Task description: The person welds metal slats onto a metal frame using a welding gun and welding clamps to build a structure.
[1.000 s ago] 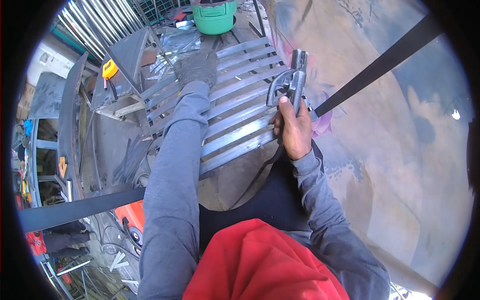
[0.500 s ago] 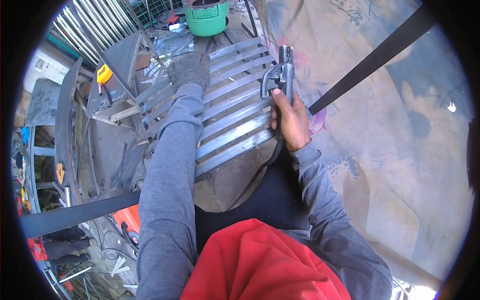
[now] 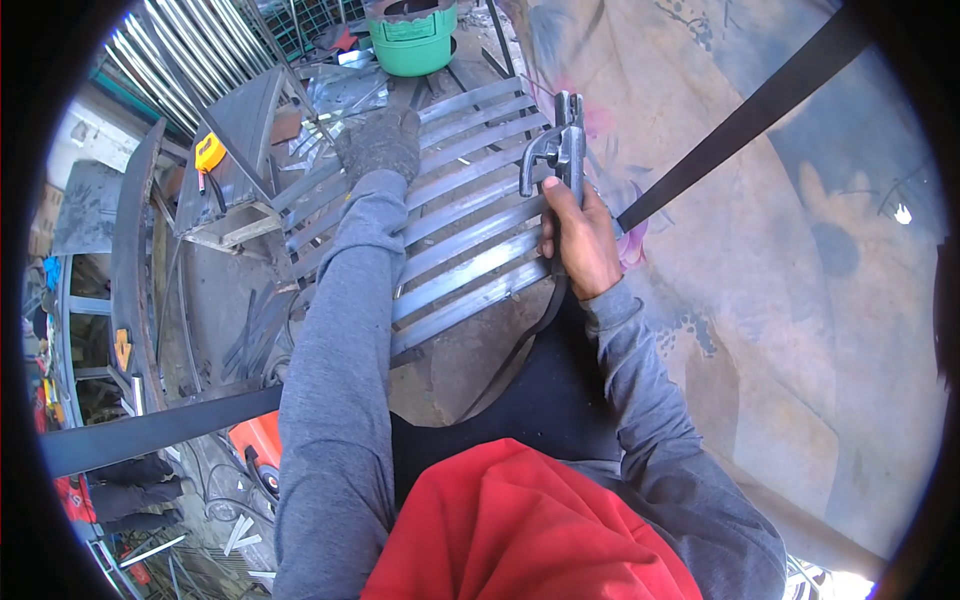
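Note:
My left hand (image 3: 382,147), in a dark grey work glove, rests on the upper left part of a slatted metal frame (image 3: 470,215); its fingers are hard to make out against the slats. My bare right hand (image 3: 583,240) is wrapped round a metal clamp-like electrode holder (image 3: 568,150), which points upward at the frame's right edge. A dark cable (image 3: 540,322) runs down from the holder. No rod can be made out in its jaws.
A green container (image 3: 414,40) stands beyond the frame. A yellow tape measure (image 3: 209,152) sits on a metal box section (image 3: 235,130) at left. An orange machine (image 3: 258,440) is lower left, near a person's legs (image 3: 135,487). A stained sheet (image 3: 780,250) spreads at right.

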`<state>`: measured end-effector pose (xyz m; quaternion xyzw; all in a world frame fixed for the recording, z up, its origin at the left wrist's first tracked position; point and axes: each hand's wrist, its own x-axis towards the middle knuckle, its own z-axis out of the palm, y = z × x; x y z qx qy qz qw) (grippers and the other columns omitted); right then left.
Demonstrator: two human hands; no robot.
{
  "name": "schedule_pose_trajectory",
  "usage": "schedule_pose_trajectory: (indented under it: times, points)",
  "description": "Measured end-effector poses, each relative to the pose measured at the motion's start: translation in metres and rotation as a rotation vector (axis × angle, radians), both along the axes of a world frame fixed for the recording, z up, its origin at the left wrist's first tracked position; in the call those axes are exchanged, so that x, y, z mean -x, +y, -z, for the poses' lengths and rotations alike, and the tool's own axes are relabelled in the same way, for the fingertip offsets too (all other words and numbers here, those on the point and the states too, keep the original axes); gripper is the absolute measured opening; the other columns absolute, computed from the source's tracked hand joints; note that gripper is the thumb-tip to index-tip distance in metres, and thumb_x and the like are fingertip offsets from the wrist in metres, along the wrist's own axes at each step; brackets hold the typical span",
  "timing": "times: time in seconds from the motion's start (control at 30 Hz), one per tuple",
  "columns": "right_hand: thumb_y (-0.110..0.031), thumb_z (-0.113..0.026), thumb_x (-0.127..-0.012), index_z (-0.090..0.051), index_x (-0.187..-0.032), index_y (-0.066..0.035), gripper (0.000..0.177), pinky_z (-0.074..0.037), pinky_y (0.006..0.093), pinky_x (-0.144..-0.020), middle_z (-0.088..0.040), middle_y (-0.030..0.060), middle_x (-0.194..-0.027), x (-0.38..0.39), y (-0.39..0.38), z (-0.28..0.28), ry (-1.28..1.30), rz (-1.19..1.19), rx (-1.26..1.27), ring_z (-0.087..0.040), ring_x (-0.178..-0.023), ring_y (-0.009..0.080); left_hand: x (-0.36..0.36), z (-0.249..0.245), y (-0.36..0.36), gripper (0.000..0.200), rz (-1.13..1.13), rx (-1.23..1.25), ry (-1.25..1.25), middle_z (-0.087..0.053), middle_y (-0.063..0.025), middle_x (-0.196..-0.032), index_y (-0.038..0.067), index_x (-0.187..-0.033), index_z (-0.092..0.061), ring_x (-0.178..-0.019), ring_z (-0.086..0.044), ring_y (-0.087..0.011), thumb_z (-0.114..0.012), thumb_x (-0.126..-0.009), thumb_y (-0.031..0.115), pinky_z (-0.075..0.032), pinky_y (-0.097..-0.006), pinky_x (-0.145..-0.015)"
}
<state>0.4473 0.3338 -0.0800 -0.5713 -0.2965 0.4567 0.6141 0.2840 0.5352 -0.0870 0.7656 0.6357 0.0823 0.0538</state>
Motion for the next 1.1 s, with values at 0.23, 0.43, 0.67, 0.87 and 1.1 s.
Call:
schedule_pose_trajectory:
  times: [0.23, 0.43, 0.67, 0.87, 1.1]
  points:
    - [-0.038, -0.059, -0.096, -0.051, -0.095, -0.003, 0.035, -0.038, 0.0255, -0.045, -0.049, 0.0007, -0.063, 0.000, -0.001, 0.001, -0.004, -0.003, 0.024, -0.046, -0.047, 0.0105, 0.001, 0.001, 0.002, 0.045, 0.011, 0.014, 0.007, -0.054, -0.0055, -0.142, 0.023, -0.133, -0.057, -0.134, -0.047, -0.0240, -0.032, -0.101, 0.043, -0.020, -0.0523, -0.115]
    - [-0.035, -0.059, -0.097, -0.053, -0.100, -0.005, 0.030, -0.040, 0.0263, -0.049, -0.049, 0.0010, -0.064, 0.001, 0.000, -0.002, 0.000, -0.016, 0.044, -0.045, -0.048, 0.0109, 0.002, 0.007, 0.005, 0.043, 0.016, -0.010, -0.015, -0.055, -0.0049, -0.140, 0.023, -0.132, -0.058, -0.133, -0.048, -0.0230, -0.034, -0.101, 0.042, -0.020, -0.0523, -0.116]
    - [-0.035, -0.059, -0.096, -0.053, -0.100, -0.003, 0.033, -0.039, 0.0256, -0.045, -0.048, 0.0002, -0.064, 0.002, 0.003, -0.006, 0.007, -0.011, 0.022, -0.046, -0.049, 0.0099, 0.004, 0.010, 0.007, 0.043, 0.031, -0.052, -0.043, -0.057, -0.0048, -0.138, 0.023, -0.130, -0.060, -0.131, -0.050, -0.0231, -0.036, -0.100, 0.042, -0.021, -0.0523, -0.115]
    - [-0.035, -0.059, -0.096, -0.053, -0.100, -0.003, 0.033, -0.039, 0.0259, -0.045, -0.048, 0.0007, -0.065, -0.001, 0.006, -0.007, -0.002, -0.013, 0.057, -0.046, -0.049, 0.0101, 0.005, 0.009, 0.006, 0.045, 0.028, -0.072, -0.026, -0.060, -0.0062, -0.134, 0.024, -0.129, -0.061, -0.127, -0.053, -0.0271, -0.037, -0.099, 0.048, -0.028, -0.0517, -0.111]
    - [-0.036, -0.059, -0.096, -0.052, -0.096, -0.002, 0.034, -0.038, 0.0264, -0.045, -0.049, 0.0014, -0.064, -0.006, 0.005, -0.009, -0.041, -0.032, 0.076, -0.045, -0.048, 0.0106, 0.006, 0.015, 0.008, 0.045, 0.036, -0.127, -0.052, -0.060, -0.0054, -0.134, 0.024, -0.129, -0.061, -0.126, -0.054, -0.0269, -0.037, -0.099, 0.047, -0.027, -0.0519, -0.112]
